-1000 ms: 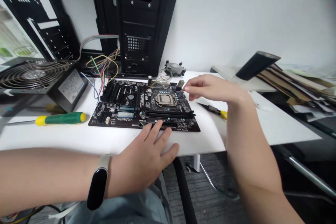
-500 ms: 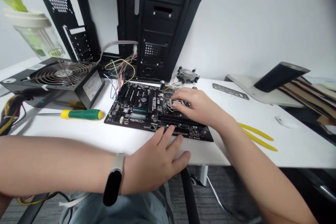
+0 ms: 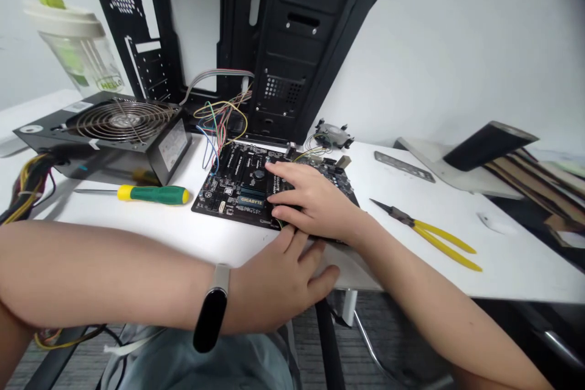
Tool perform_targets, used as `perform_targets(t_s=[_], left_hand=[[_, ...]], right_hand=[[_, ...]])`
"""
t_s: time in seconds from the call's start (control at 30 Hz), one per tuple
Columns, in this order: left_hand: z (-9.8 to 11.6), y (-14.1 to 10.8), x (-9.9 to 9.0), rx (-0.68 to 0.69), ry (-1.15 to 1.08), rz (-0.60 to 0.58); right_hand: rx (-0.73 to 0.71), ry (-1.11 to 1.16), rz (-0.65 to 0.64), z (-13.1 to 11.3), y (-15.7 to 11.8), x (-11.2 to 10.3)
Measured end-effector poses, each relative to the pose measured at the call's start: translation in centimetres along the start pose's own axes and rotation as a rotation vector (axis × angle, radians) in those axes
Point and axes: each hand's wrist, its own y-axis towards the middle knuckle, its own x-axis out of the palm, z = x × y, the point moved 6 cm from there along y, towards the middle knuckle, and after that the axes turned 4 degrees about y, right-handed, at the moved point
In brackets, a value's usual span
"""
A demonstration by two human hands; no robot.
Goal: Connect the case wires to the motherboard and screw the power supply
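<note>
A black Gigabyte motherboard (image 3: 219, 195) lies flat on the white table. My right hand (image 3: 317, 198) rests over its middle and right part, palm down, fingers spread and pointing left. It covers much of the board, including the processor area. My left hand (image 3: 281, 280), with a fitness band on the wrist, lies at the board's front edge. Its fingers are apart, and the fingertips are partly hidden by my right hand. I see nothing held in either hand. Behind the board sits a CPU cooler fan (image 3: 333, 134) with thin wires.
A black computer case (image 3: 278, 67) stands behind, with loose coloured wires (image 3: 222, 119). On the left are a power supply (image 3: 169, 152), a green-yellow screwdriver (image 3: 159, 194) and a lidded cup (image 3: 77, 49). Yellow-handled pliers (image 3: 434, 234), an I/O shield (image 3: 404, 166) and a mouse (image 3: 496, 222) lie right.
My right hand has moved left and forward from the processor socket area, its fingers now spread across the board. My left hand stays at the front edge. The whole view has shifted slightly.
</note>
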Motion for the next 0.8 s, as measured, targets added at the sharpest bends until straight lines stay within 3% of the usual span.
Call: perform_targets(t_s=[0.37,0.8], left_hand=[[-0.4,0.1,-0.5,0.005,-0.118,-0.072],[-0.4,0.1,-0.6,0.005,-0.18,-0.117]], right_hand=[[-0.069,-0.316,0.062,-1.7,0.5,-0.7],[-0.083,-0.435,0.069,-2.2,0.7,-0.3]])
